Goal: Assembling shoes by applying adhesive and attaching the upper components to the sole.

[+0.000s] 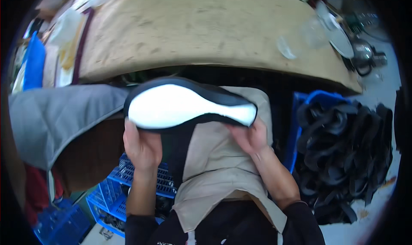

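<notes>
A black shoe sole (219, 96) with a white, waisted face (167, 105) turned up is held level over my lap. My left hand (143, 146) grips its wide end from below, the thumb at the near rim. At the narrower end on the right, my right hand (251, 135) closes round the near edge. The fingers of both hands are partly hidden beneath the sole. A beige apron (223, 152) covers my lap under it.
Ahead stands a table (206, 30) with a tan covering. A blue crate (296, 129) and a heap of black sole-shaped pieces (343, 155) are at my right. On the left are a grey cloth (64, 116) and blue baskets (116, 202). A metal lamp-like object (362, 51) sits far right.
</notes>
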Demonstrator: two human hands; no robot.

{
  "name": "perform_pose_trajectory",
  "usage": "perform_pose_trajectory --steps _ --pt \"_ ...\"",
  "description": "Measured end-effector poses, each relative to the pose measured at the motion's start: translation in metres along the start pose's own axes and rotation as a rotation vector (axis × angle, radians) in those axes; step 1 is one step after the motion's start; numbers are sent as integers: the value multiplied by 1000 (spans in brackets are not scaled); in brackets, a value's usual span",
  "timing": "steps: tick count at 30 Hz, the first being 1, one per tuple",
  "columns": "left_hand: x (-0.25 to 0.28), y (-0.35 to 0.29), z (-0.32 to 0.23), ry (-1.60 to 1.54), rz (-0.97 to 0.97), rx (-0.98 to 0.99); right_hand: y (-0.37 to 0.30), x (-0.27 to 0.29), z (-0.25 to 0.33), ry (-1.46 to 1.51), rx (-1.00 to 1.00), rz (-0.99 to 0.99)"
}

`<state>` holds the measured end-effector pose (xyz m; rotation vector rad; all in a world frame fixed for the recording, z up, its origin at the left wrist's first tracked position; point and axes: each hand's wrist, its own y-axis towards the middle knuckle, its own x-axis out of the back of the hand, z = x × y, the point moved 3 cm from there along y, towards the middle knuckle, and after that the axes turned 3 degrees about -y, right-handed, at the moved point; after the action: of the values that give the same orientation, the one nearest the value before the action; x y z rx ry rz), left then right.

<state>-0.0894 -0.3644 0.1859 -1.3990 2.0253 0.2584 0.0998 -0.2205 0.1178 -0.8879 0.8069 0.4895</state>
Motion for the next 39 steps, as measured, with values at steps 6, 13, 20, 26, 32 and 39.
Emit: perform_pose_trajectory --steps 6,13,20,26,32,39 --pt "108 -15 50 257 419 226 71 9 41 -410 9 -67" --pt "21 45 64 292 613 91 77 -72 -51 -1000 -63 125" --pt "52 23 64 248 551 159 70 -59 -41 -922 -333 419" --pt "65 20 30 423 579 122 58 -69 -59 -974 -202 552" --pt "108 14 8 512 596 380 32 -59 -88 -1135 -33 469" --pt "95 16 -11 543 734 365 32 -64 -85 -876 -181 583"
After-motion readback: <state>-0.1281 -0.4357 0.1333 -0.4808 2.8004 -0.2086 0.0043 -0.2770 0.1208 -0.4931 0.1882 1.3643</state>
